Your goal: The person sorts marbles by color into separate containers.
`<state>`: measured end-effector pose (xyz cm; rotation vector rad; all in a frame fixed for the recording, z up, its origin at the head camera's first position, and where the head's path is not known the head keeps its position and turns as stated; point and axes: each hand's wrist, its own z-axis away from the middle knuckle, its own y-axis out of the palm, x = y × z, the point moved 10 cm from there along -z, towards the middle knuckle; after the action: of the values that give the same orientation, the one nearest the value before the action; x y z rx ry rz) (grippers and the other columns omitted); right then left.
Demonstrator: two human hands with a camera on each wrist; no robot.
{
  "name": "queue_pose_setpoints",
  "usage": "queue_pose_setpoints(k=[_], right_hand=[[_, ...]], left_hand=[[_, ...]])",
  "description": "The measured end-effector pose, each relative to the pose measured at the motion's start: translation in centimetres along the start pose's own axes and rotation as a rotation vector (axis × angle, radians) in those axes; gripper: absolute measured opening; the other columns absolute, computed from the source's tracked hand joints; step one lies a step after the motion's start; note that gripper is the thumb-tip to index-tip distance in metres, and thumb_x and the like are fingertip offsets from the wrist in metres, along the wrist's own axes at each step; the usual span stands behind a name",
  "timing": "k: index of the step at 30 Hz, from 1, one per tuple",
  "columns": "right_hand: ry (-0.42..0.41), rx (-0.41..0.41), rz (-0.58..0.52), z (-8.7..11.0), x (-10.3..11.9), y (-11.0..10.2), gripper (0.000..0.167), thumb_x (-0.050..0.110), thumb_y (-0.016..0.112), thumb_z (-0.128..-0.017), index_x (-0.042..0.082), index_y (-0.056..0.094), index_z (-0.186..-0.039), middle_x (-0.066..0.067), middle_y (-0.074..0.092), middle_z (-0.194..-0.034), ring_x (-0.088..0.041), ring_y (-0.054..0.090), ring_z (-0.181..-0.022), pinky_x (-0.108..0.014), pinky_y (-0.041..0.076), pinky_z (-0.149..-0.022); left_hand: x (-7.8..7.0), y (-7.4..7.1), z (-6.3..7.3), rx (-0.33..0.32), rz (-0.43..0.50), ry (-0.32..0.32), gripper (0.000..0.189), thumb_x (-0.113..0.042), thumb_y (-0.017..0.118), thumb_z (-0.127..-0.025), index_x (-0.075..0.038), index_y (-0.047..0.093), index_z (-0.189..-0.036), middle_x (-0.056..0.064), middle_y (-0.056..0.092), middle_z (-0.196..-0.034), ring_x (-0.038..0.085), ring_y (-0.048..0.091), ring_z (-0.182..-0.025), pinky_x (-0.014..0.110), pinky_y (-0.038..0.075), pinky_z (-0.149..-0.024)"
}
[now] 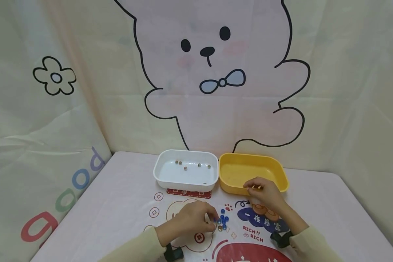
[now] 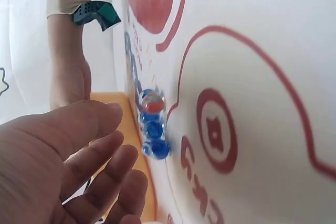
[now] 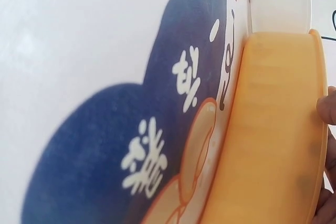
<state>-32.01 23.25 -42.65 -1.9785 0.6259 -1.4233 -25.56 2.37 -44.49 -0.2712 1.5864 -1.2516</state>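
Beside blue marbles (image 1: 223, 221), left hand (image 1: 194, 218), grip spread; at yellow bin (image 1: 234, 174), right hand (image 1: 268, 193), grip unclear.

Yellow tray (image 1: 245, 171) open from above, white tray (image 1: 190, 178) walling its left; blue marbles (image 1: 223, 219) obstruct just beyond left fingers (image 2: 94, 121).

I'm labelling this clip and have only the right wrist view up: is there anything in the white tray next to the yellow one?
Observer: Yes, the head view shows several small brownish marbles scattered inside the white tray.
Operator: I can't see the left hand; where is it?
Observer: The left hand is low over the table, right next to a cluster of mostly blue marbles.
Operator: Mostly? What's the exception?
Observer: In the left wrist view, one marble in that cluster looks clear with orange-red in it.
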Motion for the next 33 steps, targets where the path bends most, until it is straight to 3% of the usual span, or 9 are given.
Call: queue_pose_setpoints(k=[4, 13, 19, 33], right_hand=[[0.007, 0.0, -0.004, 0.0, -0.1, 0.0, 0.014, 0.014, 0.07, -0.087, 0.022, 0.073, -0.098, 0.007, 0.068, -0.097, -0.013, 0.055, -0.087, -0.018, 0.05, -0.078], [0.011, 0.0, -0.015, 0.1, -0.1, 0.0, 0.014, 0.014, 0.069, -0.087, 0.022, 0.073, -0.098, 0.007, 0.068, -0.097, -0.013, 0.055, -0.087, -0.018, 0.049, -0.079], [0.012, 0.001, -0.018, 0.1, -0.2, 0.0, 0.014, 0.014, 0.069, -0.088, 0.021, 0.073, -0.099, 0.006, 0.068, -0.097, -0.013, 0.056, -0.088, -0.017, 0.049, -0.08], [0.009, -0.001, -0.004, 0.0, -0.1, 0.0, 0.015, 0.013, 0.07, -0.087, 0.022, 0.073, -0.098, 0.006, 0.068, -0.097, -0.014, 0.056, -0.088, -0.017, 0.049, -0.08]], left_hand=[[-0.1, 1.0, -0.2, 0.01, 0.043, -0.011, 0.014, -0.023, 0.077, -0.076, -0.028, 0.072, -0.088, -0.02, 0.059, -0.071, -0.002, 0.052, -0.062, 0.019, 0.042, -0.06], [-1.1, 1.8, -1.0, -0.045, -0.106, 0.056, 0.008, -0.027, 0.078, -0.075, -0.03, 0.071, -0.078, -0.023, 0.055, -0.067, -0.005, 0.047, -0.065, 0.016, 0.037, -0.061], [-1.2, 2.2, -1.3, -0.051, -0.151, 0.069, 0.008, -0.027, 0.077, -0.077, -0.031, 0.07, -0.077, -0.023, 0.056, -0.067, -0.006, 0.046, -0.064, 0.016, 0.038, -0.062], [-1.5, 2.4, -1.4, -0.027, -0.156, 0.058, 0.009, -0.025, 0.077, -0.078, -0.03, 0.07, -0.076, -0.022, 0.056, -0.067, -0.005, 0.046, -0.064, 0.017, 0.038, -0.06]])
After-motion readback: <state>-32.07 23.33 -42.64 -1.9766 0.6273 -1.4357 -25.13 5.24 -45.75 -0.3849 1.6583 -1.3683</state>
